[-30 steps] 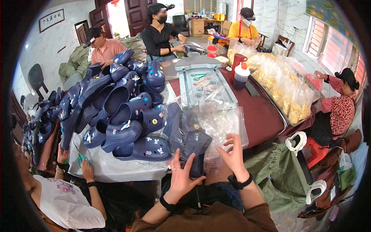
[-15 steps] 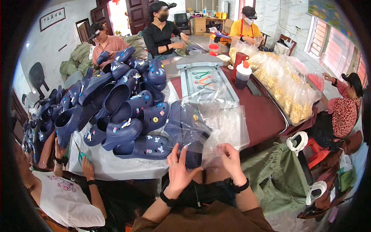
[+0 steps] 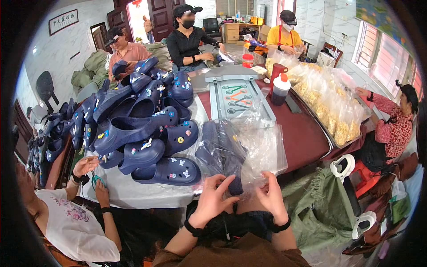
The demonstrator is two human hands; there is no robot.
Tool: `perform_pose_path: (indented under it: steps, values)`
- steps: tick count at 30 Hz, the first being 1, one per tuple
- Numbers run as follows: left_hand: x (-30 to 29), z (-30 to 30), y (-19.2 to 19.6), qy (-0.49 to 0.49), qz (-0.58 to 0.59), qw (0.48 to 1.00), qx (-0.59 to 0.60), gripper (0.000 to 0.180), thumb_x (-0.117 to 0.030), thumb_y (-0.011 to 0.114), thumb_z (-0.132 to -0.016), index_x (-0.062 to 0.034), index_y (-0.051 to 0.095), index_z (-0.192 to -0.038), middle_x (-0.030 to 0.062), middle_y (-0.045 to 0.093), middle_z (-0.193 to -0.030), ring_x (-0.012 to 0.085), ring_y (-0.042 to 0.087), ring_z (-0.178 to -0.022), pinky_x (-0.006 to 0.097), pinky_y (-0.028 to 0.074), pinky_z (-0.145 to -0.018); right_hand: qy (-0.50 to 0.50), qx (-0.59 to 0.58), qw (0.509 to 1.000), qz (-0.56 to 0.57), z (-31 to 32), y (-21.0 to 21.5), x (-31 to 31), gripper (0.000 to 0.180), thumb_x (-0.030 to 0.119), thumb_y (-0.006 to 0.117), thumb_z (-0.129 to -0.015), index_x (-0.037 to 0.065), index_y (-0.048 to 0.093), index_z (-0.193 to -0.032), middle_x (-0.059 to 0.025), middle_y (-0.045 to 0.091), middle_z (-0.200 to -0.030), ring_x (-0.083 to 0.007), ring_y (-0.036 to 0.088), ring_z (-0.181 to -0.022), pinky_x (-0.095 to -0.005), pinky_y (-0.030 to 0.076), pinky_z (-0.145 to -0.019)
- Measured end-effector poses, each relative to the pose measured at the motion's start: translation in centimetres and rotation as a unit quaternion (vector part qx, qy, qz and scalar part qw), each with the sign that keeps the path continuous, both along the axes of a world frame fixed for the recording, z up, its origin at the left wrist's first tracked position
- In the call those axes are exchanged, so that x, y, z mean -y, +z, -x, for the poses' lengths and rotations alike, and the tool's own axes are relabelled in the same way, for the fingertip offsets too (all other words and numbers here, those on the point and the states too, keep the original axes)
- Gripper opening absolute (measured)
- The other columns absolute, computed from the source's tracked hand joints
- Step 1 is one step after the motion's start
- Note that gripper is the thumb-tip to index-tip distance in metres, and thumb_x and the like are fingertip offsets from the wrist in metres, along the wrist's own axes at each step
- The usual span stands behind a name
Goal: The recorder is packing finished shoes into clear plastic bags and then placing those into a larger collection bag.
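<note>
A light hold should keep the thin, crinkled clear film (image 3: 265,153) from snagging on the rounded navy clogs (image 3: 212,150), in or under it at the near edge of the table (image 3: 299,142). The left hand (image 3: 214,201) spreads thumb from fingers; whether the right hand (image 3: 272,202) pinches film cannot be told.

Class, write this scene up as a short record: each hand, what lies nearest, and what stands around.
Left hand: thumb and fingertips apart, beside the clear plastic
Right hand: fingers at the clear plastic; grip unclear
Just beyond the hands: navy clogs seen through plastic
Left of these: pile of navy clogs with colourful charms
Further back: grey board; red-capped bottle
Right side: clear bags of yellowish pieces
</note>
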State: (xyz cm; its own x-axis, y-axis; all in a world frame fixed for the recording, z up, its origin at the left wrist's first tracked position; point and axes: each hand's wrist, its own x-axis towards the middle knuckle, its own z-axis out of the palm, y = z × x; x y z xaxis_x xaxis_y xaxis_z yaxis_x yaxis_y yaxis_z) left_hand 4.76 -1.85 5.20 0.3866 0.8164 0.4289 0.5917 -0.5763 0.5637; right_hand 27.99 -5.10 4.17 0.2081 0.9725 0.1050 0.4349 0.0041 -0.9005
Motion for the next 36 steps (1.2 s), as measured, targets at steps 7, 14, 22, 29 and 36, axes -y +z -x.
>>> perform_pose_path:
  steps: [7,14,22,29,36]
  values:
    - [0.5,2.6,-1.9,0.228,-0.114,0.967,0.029,0.090,-0.026,0.089,-0.072,0.0007,0.044,-0.145,0.0239,0.045,-0.141,0.0437,0.040,-0.126,0.050,0.034,-0.108,-0.011,0.224,0.940,-0.256,2.1,4.6,0.7,0.060,0.007,0.080,-0.074,0.011,0.060,-0.131,-0.0166,0.050,-0.140,-0.0347,0.053,-0.120,-0.0446,0.049,-0.096]
    - [-0.4,4.3,-2.1,0.232,-0.035,0.968,0.089,0.062,-0.004,0.075,-0.082,-0.0075,0.054,-0.140,0.0188,0.053,-0.120,0.0376,0.056,-0.106,0.045,0.047,-0.094,0.234,0.188,0.889,-0.345,4.7,3.0,0.5,0.023,0.006,0.076,-0.078,0.013,0.071,-0.100,-0.0032,0.069,-0.106,-0.0255,0.066,-0.098,-0.0374,0.054,-0.083]
    - [0.1,5.1,0.1,0.127,0.048,0.968,0.210,0.026,0.002,0.061,-0.091,-0.0034,0.069,-0.115,0.0114,0.062,-0.086,0.0229,0.061,-0.076,0.032,0.048,-0.069,0.241,0.310,0.869,-0.302,6.0,1.8,-1.0,0.040,0.016,0.074,-0.080,0.018,0.069,-0.120,-0.0066,0.059,-0.139,-0.0299,0.052,-0.133,-0.0492,0.043,-0.104]
    - [2.0,3.5,2.3,0.029,-0.006,0.985,0.169,0.023,0.005,0.062,-0.089,-0.0027,0.072,-0.107,0.0104,0.063,-0.084,0.0221,0.059,-0.070,0.032,0.047,-0.064,0.221,0.365,0.886,-0.181,6.0,1.3,-3.1,0.073,0.010,0.073,-0.077,0.027,0.053,-0.145,-0.0107,0.037,-0.161,-0.0377,0.030,-0.149,-0.0570,0.039,-0.110]
    - [2.4,5.4,2.5,-0.014,-0.004,0.994,0.104,0.027,0.004,0.065,-0.087,-0.0066,0.072,-0.111,0.0116,0.068,-0.093,0.0321,0.067,-0.077,0.037,0.053,-0.065,0.104,0.268,0.935,-0.210,7.9,2.1,-2.0,0.068,0.006,0.073,-0.078,0.022,0.056,-0.142,-0.0136,0.041,-0.156,-0.0423,0.040,-0.140,-0.0471,0.048,-0.106]
